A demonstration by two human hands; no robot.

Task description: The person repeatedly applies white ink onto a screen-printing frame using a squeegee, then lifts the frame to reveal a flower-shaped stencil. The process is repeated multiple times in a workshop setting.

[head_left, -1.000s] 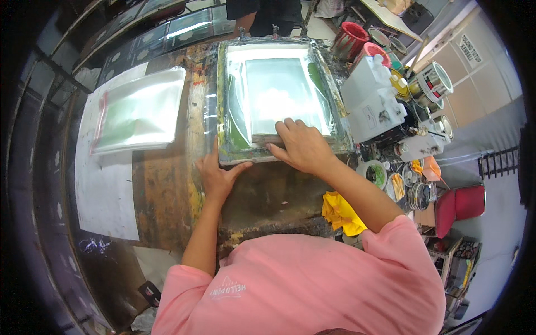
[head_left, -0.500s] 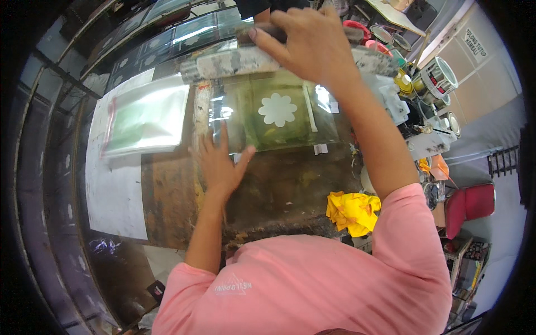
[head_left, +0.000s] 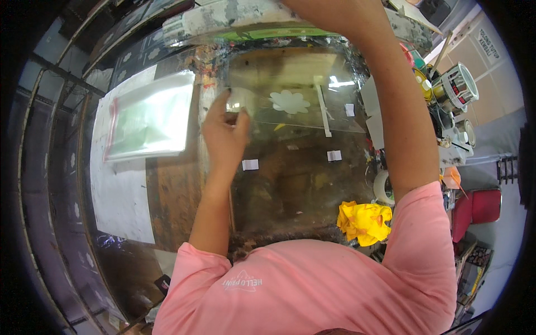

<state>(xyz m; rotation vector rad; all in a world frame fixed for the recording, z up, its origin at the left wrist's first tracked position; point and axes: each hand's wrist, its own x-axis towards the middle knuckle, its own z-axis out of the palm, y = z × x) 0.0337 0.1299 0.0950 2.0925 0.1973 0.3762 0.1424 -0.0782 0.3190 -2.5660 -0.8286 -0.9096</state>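
Observation:
A clear plastic sheet (head_left: 262,114) with a white flower shape (head_left: 290,103) lies over the dark, glossy work board (head_left: 290,190), its near edge lifted and bent. My left hand (head_left: 223,131) is at the sheet's left near corner, thumb and forefinger curled round it, slightly blurred. My right arm reaches across to the far side, where my right hand (head_left: 329,12) meets a raised, paint-stained frame (head_left: 223,25) with a green lower edge. The top of the picture cuts off its fingers. A white strip (head_left: 322,106) and small white tabs (head_left: 334,156) sit on the board.
A stack of clear plastic sheets (head_left: 151,123) lies on white paper (head_left: 123,195) at left. A crumpled yellow cloth (head_left: 364,222) and a tape roll (head_left: 383,187) are at right. Paint cans (head_left: 456,89) stand beyond them. Metal racks (head_left: 53,184) line the left side.
The paint-stained frame has swung up and away with my right hand. My left hand has gone from spread fingers to gripping the sheet's corner, and the sheet's near edge has risen.

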